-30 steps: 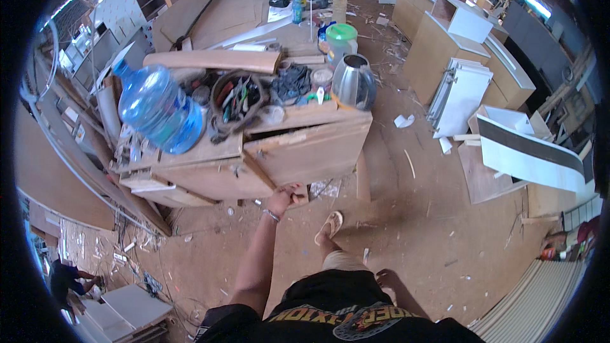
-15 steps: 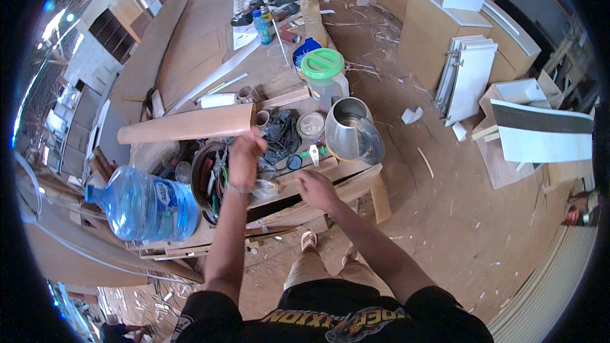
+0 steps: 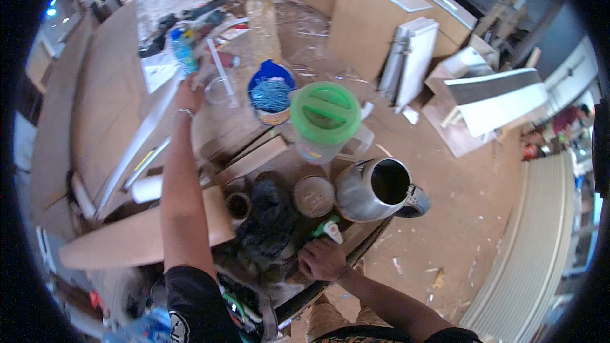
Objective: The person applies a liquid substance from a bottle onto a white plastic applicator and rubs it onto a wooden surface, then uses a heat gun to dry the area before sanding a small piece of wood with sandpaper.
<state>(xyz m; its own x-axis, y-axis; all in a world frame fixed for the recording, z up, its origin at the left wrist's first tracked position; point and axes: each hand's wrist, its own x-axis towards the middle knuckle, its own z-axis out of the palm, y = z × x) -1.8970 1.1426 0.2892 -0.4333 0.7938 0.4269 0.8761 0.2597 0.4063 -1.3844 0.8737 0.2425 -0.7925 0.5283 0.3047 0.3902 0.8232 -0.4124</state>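
Observation:
My left arm stretches far forward over the cluttered workbench (image 3: 114, 121). My left hand (image 3: 189, 94) touches the lower end of a small clear bottle with a blue label (image 3: 184, 52); the blur hides whether the fingers are closed around it. My right hand (image 3: 321, 260) rests as a fist on the near edge of the bench, right below a white tube with a green cap (image 3: 328, 229). A black crumpled bag (image 3: 270, 219) lies between my arms.
On the bench stand a green-lidded jug (image 3: 327, 114), a blue tub of screws (image 3: 272, 92), a steel kettle (image 3: 378, 190) and a round tin (image 3: 313, 195). A wooden plank (image 3: 136, 241) lies left. Cabinets (image 3: 375, 32) and white panels (image 3: 489, 95) crowd the dusty floor to the right.
I have leaned further over the bench. My left hand went from the bench middle far forward to the bottle. My right hand stayed down at the near edge.

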